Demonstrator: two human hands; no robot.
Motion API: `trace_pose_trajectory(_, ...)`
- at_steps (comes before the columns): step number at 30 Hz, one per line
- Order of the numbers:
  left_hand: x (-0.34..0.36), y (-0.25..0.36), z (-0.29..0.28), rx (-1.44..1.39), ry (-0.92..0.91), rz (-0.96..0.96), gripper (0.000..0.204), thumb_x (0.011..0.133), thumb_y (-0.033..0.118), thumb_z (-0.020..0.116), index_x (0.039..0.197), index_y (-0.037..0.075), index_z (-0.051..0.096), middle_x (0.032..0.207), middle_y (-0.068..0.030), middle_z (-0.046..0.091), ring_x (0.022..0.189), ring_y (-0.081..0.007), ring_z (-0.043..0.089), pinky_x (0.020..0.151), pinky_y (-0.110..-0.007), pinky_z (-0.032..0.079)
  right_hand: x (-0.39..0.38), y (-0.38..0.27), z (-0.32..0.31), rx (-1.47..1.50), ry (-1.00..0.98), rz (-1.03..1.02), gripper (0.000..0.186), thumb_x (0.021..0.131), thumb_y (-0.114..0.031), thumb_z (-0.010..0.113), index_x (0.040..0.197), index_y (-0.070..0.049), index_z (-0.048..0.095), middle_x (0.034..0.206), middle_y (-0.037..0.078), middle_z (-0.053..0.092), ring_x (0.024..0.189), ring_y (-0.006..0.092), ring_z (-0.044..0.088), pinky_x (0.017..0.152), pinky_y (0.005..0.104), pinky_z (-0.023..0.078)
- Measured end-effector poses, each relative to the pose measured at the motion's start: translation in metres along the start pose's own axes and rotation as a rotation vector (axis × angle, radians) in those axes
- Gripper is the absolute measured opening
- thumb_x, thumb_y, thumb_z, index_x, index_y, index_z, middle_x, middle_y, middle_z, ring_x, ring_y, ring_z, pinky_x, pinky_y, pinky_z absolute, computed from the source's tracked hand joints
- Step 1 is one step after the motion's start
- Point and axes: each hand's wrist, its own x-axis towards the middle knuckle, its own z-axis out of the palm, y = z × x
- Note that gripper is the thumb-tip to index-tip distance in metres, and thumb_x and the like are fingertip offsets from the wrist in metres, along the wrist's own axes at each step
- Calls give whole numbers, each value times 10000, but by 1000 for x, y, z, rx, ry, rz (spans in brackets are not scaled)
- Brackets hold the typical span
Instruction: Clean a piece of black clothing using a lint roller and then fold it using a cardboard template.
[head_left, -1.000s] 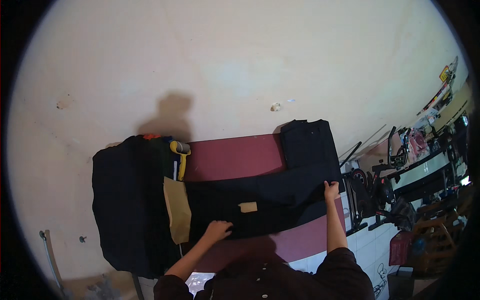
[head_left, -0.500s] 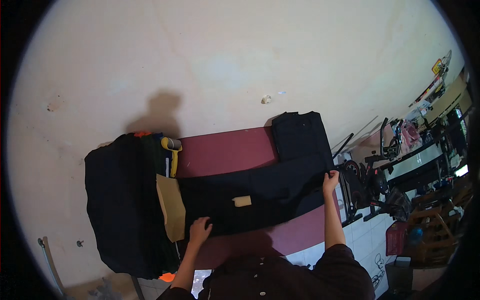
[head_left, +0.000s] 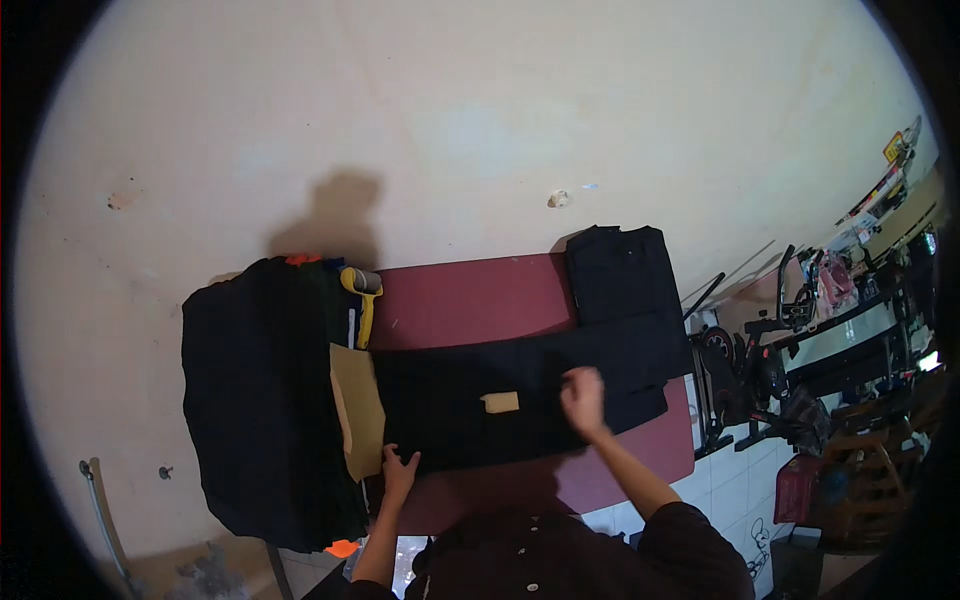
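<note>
Right hand [head_left: 585, 406] moves nearer tan patch [head_left: 501, 402], half-curled, hold unclear; left hand [head_left: 400, 477] spread, empty; I'd keep black cloth [head_left: 445, 385] flat.

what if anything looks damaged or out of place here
The pale wall looks damaged: a chipped patch above the maroon table breaks its smooth surface. I see no spill or tear on the black garment.

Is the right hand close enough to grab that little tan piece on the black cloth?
Probably yes: the right hand is just to the right of the tan piece, with only black cloth between them and nothing covering the piece.
</note>
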Motion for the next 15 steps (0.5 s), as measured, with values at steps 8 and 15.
trace_pose_trajectory(8,6,-20,3,-165,99,305,435,822,137,635,1191,61,416,964,-139,522,749,-188,511,662,-316,436,-74,-95,101,5,-752,-515,396,739,-204,655,1090,-62,537,1152,108,492,1050,282,479,837,402,420)
trace_pose_trajectory(15,17,-44,-16,-361,-357,137,202,820,110,627,1017,65,611,694,16,536,564,-76,462,530,-217,383,-72,-93,116,-140,-915,-608,445,730,-198,643,1140,-75,525,1189,122,473,1051,262,463,827,389,401)
